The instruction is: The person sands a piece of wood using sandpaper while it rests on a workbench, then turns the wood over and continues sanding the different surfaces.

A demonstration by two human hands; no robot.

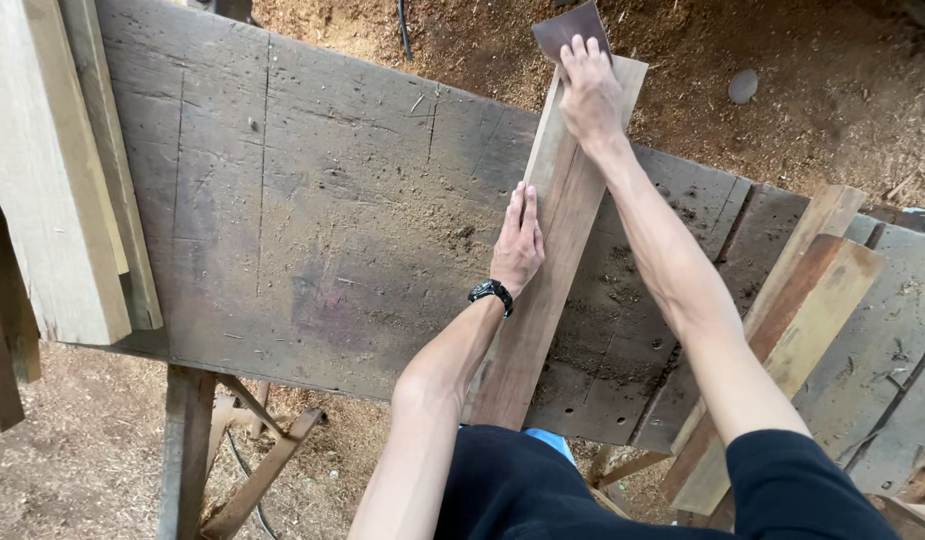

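Observation:
A long reddish-brown wooden plank (547,260) lies lengthwise across a worn grey workbench (312,200), its near end reaching my body. My left hand (519,240), with a black watch on the wrist, lies flat with fingers together on the plank's left edge near its middle. My right hand (589,95) is stretched to the plank's far end and presses a dark brown sheet of sandpaper (570,28) against the wood. The sheet sticks out past my fingertips.
Pale boards (57,170) lean over the bench's left end. More planks (802,310) lie stacked on the right part of the bench. Sawdust covers the ground beyond and below. A trestle leg (187,450) stands under the bench at lower left.

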